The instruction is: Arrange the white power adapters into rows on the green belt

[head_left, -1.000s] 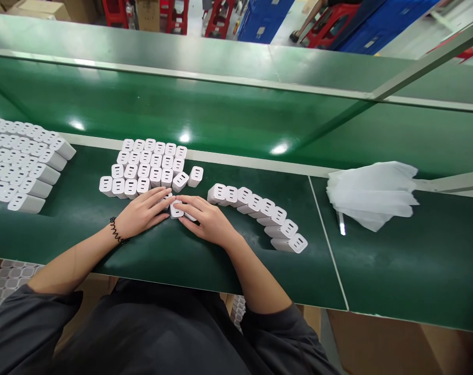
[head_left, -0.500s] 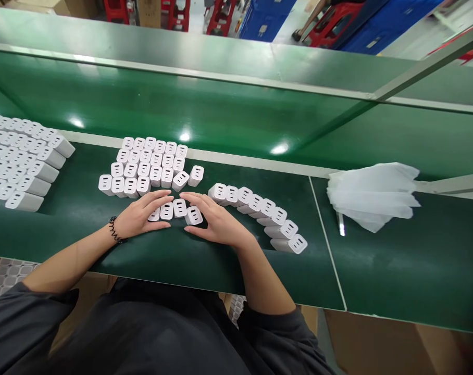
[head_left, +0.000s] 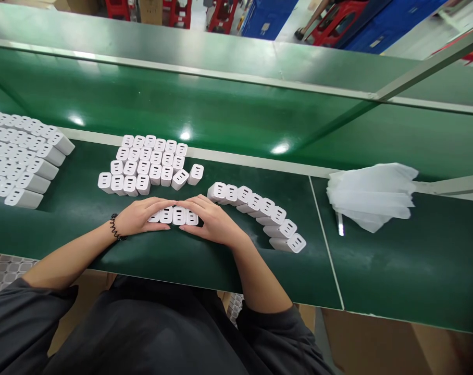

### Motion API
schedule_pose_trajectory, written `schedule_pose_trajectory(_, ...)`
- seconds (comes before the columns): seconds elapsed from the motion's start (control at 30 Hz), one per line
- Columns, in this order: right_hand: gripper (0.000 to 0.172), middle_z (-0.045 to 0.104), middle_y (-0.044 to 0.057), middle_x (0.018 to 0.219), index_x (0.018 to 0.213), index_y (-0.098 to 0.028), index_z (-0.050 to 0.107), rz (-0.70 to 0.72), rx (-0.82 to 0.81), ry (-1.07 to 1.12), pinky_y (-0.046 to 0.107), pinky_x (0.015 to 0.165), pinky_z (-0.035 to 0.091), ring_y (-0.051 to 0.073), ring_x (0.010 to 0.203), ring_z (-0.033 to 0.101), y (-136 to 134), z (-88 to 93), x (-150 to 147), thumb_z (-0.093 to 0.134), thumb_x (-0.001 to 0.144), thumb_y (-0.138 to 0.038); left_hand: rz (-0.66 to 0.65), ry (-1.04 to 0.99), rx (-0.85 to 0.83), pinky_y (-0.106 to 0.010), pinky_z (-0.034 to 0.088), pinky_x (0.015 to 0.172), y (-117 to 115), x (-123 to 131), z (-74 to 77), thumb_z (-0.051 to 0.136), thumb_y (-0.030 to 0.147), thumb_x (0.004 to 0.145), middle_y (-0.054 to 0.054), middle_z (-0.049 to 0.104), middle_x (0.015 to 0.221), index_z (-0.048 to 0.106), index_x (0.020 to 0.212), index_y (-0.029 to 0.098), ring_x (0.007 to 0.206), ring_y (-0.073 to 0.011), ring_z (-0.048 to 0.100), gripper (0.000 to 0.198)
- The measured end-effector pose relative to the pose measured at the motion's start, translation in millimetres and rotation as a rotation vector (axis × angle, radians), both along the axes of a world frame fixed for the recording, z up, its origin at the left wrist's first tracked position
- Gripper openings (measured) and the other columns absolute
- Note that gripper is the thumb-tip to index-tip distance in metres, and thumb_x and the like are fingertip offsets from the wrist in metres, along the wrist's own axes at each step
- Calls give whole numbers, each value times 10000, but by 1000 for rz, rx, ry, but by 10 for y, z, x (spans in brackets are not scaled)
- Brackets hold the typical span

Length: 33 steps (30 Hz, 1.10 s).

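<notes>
A short row of white USB chargers (head_left: 178, 215) stands upright on the green bench, slotted ends up and pressed side by side. My left hand (head_left: 145, 214) curves around the row's left end, thumb on the near side and fingers along the far side. Around the right end wraps my right hand (head_left: 211, 219) in the same way, and the fingertips of both hands meet behind the row. The leftmost charger is partly hidden by my left hand. Just beyond my hands stands a block of chargers (head_left: 142, 166) in several rows, with a couple tilted at its right.
A curved line of leaning chargers (head_left: 256, 205) lies right of my right hand. A large group of chargers (head_left: 21, 156) fills the far left. White translucent sheets (head_left: 373, 195) lie on the right of the bench (head_left: 396, 271). A green panel (head_left: 221, 114) rises behind.
My right hand has moved slightly left and its fingertips have met those of my left hand. The tilted rightmost charger in the row is now straight against its neighbours.
</notes>
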State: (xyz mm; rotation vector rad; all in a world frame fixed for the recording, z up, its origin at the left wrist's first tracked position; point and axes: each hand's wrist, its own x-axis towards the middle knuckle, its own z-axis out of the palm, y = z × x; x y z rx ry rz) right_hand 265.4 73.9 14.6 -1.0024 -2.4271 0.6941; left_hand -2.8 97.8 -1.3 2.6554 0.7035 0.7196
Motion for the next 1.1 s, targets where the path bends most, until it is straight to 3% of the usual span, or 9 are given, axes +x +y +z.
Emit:
schedule_pose_trajectory(0.23,567,641,114,1285,1417,-231,511,-6,40,-5,464,940,579,273,1128,599,-6,47,-9,666,921,-459,-27,-88,111,-373,593,933,19,-6,88,623,554,923,-153,684,1208,448,1441,161,1108,-243,676,673)
schedule_pose_trajectory(0.37,580,647,110,1301,1411,-226,518,-23,63,25,457,977,566,268,1164,608,-13,102,-7,669,914,-485,165,-80,283,-412,556,992,155,-195,220,614,348,964,-115,715,1181,589,1310,185,1137,-246,658,383)
schedule_pose_trajectory(0.5,499,664,103,1288,1373,-230,557,-23,72,28,437,963,572,261,1156,627,-12,102,-8,643,938,-458,312,149,295,-431,562,956,281,-395,299,583,305,970,-72,719,1225,702,1166,220,1107,-258,658,244)
schedule_pose_trajectory(0.63,463,681,102,1260,1350,-228,578,-39,51,25,441,948,579,261,1139,644,4,78,-7,630,948,-451,312,269,220,-466,547,989,246,-442,338,519,259,996,-71,673,1331,681,1259,230,1167,-270,631,310)
schedule_pose_trajectory(0.97,486,693,106,1231,1341,-241,591,-20,5,-4,421,900,587,261,1089,679,40,59,33,607,947,-525,251,325,235,-400,584,933,148,-472,522,494,215,999,-53,712,1250,710,1205,224,1074,-231,662,299)
schedule_pose_trajectory(1.1,509,687,107,1241,1348,-239,583,-18,-6,-19,416,899,577,264,1097,674,45,42,44,630,931,-528,222,361,165,-387,576,876,117,-536,565,474,257,1013,-64,700,1232,689,1211,223,1068,-237,643,294)
